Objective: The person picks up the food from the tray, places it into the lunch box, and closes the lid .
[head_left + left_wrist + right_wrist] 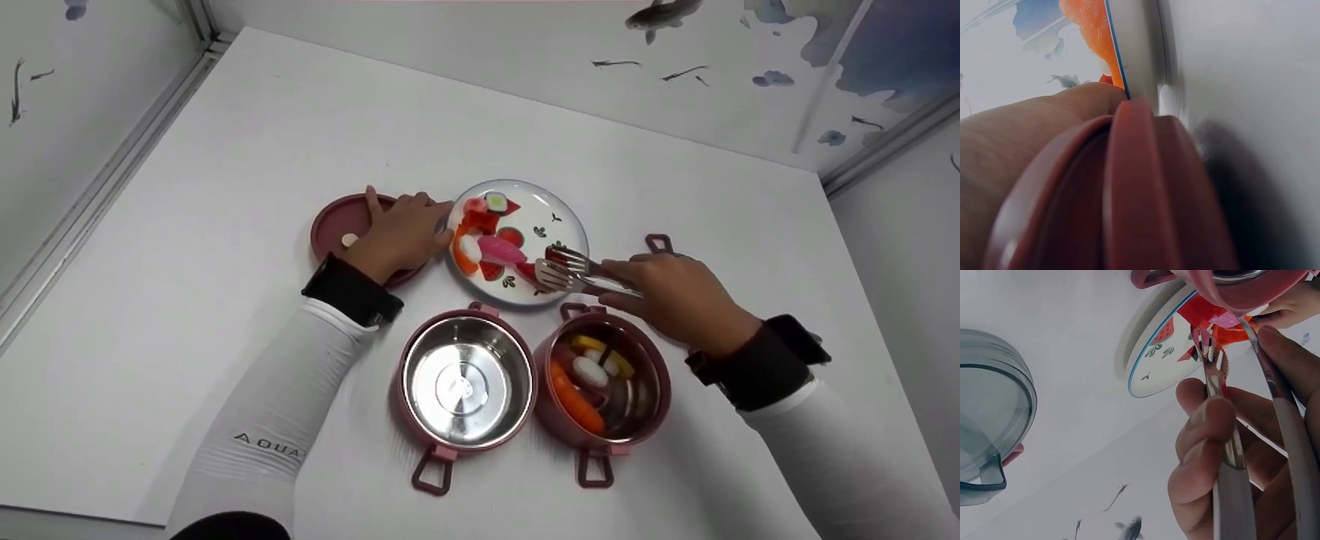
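A white plate [559, 214] with a blue rim and strawberry and leaf prints bears several toy sushi pieces, among them a pink and white one [501, 250] and an orange one [463, 251]. My left hand [405, 236] reaches over a dark red round lid [330, 225] and pinches the plate's left rim between thumb and fingers. Two metal forks [570, 277] with grey handles are gripped in my right hand [679, 296], held side by side. Their tines hang over the plate's right part, close to a red piece [1199, 310].
In front of the plate stand two dark pink pots: the left pot [401, 382] shows a bare steel inside, the right pot [661, 375] holds several orange, white and yellow toy foods. A round see-through vessel [999, 377] lies right of the plate, mostly hidden by my right hand in the head view.
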`<state>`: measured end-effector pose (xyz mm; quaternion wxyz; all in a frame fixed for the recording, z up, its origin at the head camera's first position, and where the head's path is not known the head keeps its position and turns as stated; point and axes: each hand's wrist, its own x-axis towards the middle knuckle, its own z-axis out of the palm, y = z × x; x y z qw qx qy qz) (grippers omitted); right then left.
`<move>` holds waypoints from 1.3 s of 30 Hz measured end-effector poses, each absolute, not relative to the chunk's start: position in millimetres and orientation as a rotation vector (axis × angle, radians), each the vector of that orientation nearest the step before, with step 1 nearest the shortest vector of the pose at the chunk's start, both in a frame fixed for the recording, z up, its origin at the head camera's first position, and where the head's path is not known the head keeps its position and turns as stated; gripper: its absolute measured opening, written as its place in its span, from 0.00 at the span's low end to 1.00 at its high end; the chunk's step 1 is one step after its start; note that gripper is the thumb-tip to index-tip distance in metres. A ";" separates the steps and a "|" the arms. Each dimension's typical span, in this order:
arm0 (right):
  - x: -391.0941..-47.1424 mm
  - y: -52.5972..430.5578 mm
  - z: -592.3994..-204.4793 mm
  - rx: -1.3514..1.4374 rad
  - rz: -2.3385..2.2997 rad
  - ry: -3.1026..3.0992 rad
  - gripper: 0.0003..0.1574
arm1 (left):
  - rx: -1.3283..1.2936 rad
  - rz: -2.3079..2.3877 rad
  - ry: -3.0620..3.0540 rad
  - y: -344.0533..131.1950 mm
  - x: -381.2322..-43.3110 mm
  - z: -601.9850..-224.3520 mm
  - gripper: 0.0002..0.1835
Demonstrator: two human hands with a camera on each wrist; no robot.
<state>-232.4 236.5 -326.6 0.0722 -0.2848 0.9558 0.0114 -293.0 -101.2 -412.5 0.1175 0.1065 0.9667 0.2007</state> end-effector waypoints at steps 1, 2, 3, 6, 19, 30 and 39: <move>-232.2 236.8 -326.5 -0.856 0.028 2.878 0.29 | 0.312 0.588 2.832 -101.2 -293.1 -411.7 0.31; -232.2 237.2 -326.4 -0.855 0.026 2.886 0.28 | 0.313 0.589 2.836 -101.2 -293.2 -411.0 0.31; -231.9 237.5 -326.1 -0.853 0.025 2.892 0.28 | 0.314 0.590 2.839 -101.1 -293.2 -410.2 0.31; -230.9 239.2 -325.5 -0.852 0.027 2.902 0.29 | 0.322 0.585 2.840 -101.1 -293.5 -410.0 0.31; -196.8 253.5 -307.5 -0.885 -0.062 3.008 0.29 | 0.338 0.590 2.836 -100.4 -291.3 -411.9 0.31; -121.0 288.9 -300.1 -1.045 -0.098 3.211 0.37 | 0.316 0.572 2.825 -100.1 -292.5 -408.5 0.32; -91.4 309.4 -309.1 -1.005 -0.094 3.207 0.42 | 0.286 0.567 2.822 -110.3 -293.1 -404.8 0.32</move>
